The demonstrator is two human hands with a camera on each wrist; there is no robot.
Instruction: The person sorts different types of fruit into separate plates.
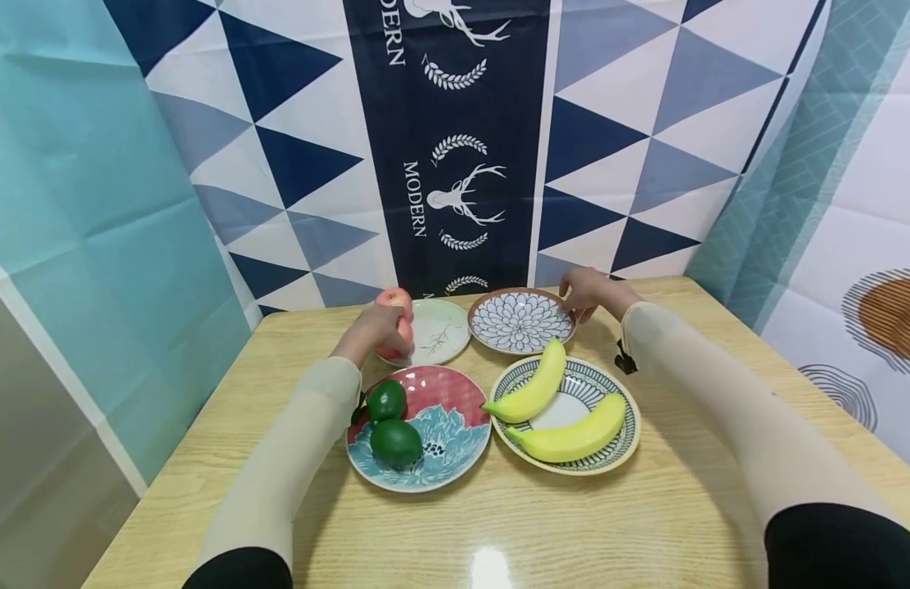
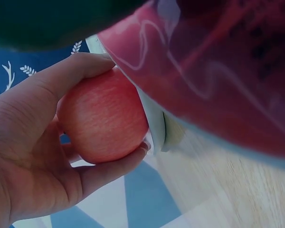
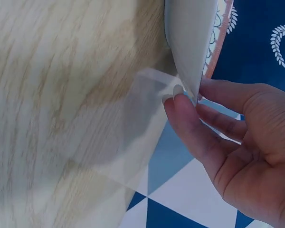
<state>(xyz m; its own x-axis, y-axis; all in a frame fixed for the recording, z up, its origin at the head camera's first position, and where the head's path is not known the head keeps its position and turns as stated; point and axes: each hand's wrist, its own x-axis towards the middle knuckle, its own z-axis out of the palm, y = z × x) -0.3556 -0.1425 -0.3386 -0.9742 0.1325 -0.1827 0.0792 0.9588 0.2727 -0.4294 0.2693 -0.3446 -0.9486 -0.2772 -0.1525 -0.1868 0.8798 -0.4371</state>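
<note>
My left hand (image 1: 371, 334) curls its thumb and fingers around a red apple (image 2: 104, 118) at the left side of a pale green plate (image 1: 439, 331) with a sprig design. A second apple (image 1: 394, 299) sits just behind it, partly hidden by the first and the hand. At the back right, my right hand (image 1: 593, 292) pinches the rim of a brown-rimmed plate (image 1: 521, 321) with a blue-and-white petal pattern. The right wrist view shows fingertips on both sides of that rim, with the plate seen edge-on.
In front, a pink-and-blue flowered plate (image 1: 455, 458) bears two avocados (image 1: 396, 443), close below my left wrist. Beside it a patterned plate (image 1: 628, 442) carries two bananas (image 1: 569, 433). Patterned cloth (image 1: 458, 123) hangs behind the wooden table (image 1: 573, 532).
</note>
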